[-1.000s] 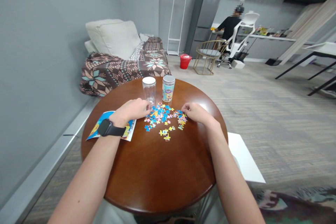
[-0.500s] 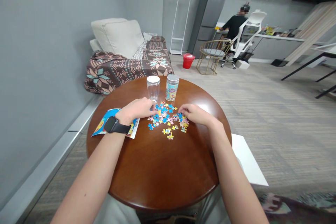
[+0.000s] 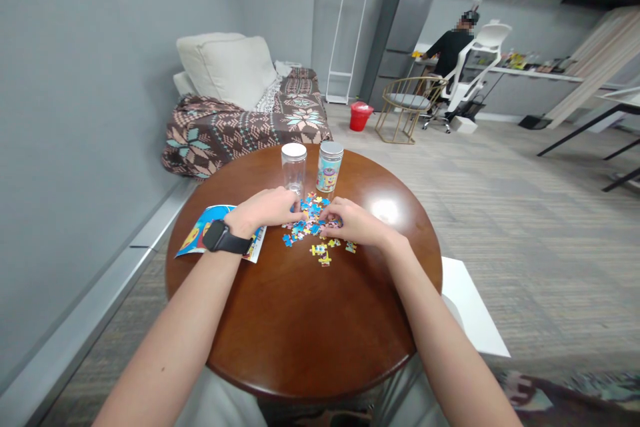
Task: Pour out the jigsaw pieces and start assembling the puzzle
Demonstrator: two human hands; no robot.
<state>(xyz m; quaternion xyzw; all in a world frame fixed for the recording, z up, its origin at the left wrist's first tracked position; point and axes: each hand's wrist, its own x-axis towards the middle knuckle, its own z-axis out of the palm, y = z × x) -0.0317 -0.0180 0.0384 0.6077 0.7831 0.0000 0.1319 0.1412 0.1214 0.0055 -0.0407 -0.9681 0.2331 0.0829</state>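
1. Two-handed, working over a loose heap of jigsaw pieces (image 3: 313, 221), lying toward the far side of a round wooden table (image 3: 300, 327).
2. Placing the left hand (image 3: 273, 207) at the left edge of the heap, bending the fingers downward; being unable to tell about any piece pinched under the fingertips.
3. Holding the right hand (image 3: 350, 221) at the right side of the heap, curving the fingers, leaving the thumb apart from them.
4. Wearing a black watch (image 3: 216, 235) on the left wrist, covering with this arm part of a printed sheet (image 3: 197, 232).
5. Leaving some yellow pieces (image 3: 325, 259) nearer to the body, just beside the heap.
6. Having, behind the heap, a clear jar (image 3: 294, 172) and, at its right, a printed jar (image 3: 329, 175), both standing upright, lids on.
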